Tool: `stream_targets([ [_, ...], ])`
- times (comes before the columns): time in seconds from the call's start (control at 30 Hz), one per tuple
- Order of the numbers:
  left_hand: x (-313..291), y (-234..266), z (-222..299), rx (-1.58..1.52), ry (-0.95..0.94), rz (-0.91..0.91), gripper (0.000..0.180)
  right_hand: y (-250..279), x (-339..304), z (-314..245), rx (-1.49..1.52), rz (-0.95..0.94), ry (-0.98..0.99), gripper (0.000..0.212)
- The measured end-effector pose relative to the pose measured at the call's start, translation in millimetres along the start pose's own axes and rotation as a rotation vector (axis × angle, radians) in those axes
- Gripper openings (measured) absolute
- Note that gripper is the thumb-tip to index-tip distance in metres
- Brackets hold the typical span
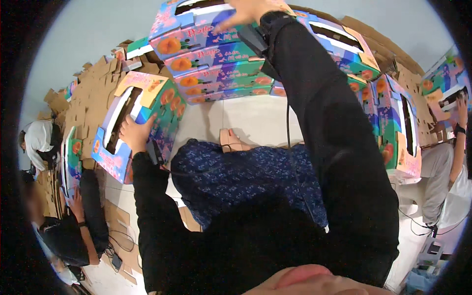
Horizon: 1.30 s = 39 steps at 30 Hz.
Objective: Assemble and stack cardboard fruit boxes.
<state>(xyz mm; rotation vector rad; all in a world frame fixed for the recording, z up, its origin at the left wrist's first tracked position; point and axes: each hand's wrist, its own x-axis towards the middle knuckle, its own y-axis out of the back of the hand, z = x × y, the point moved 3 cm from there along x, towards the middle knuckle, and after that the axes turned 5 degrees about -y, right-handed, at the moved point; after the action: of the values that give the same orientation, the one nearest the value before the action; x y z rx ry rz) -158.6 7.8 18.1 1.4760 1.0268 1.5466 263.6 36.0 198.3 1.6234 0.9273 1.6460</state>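
Observation:
My left hand (136, 133) grips a colourful cardboard fruit box (162, 110) at front left. Its fingers reach the edge of the long slot in the box's top, and the thumb lies toward the green side. The box stands tilted. My right arm stretches far forward, and my right hand (248, 12) rests with spread fingers on the top box of a tall stack of fruit boxes (209, 64). Some of that hand is cut off by the upper edge of the view. A dark device with a cable is strapped at each wrist.
More fruit boxes (339, 42) stand behind my right arm, and another box (400, 130) is at the right. Flattened brown cardboard (83, 110) is piled at the left. Other people sit at both sides, with a hand (461, 110) on a box at far right. Cables lie on the floor.

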Motion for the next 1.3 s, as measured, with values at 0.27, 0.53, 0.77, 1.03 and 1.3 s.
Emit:
stream_targets([
  [0.27, -4.6, -1.9, -5.2, -0.011, -0.031, 0.06, 0.1, 26.0, -9.3, -2.9, -0.248, -0.15, 0.056, 0.103],
  [0.53, -6.3, -3.1, -7.5, 0.013, -0.055, 0.15, 0.097, 133.8, -77.6, 85.8, -0.281, 0.103, 0.35, 0.097],
  [0.77, -0.6, -5.1, -9.3, 0.048, -0.04, 0.07, 0.095, 187.3, -169.6, 225.1, -0.522, 0.15, 0.21, 0.102],
  [1.03, -1.8, 2.9, 0.4, 0.054, 0.02, -0.025, 0.097, 151.9, -203.1, 263.2, -0.507, -0.26, 0.002, 0.108],
  [1.3, -2.1, 1.0, -2.6, 0.043, 0.005, -0.031, 0.098, 128.0, -203.3, 280.0, -0.593, -0.436, -0.27, 0.128],
])
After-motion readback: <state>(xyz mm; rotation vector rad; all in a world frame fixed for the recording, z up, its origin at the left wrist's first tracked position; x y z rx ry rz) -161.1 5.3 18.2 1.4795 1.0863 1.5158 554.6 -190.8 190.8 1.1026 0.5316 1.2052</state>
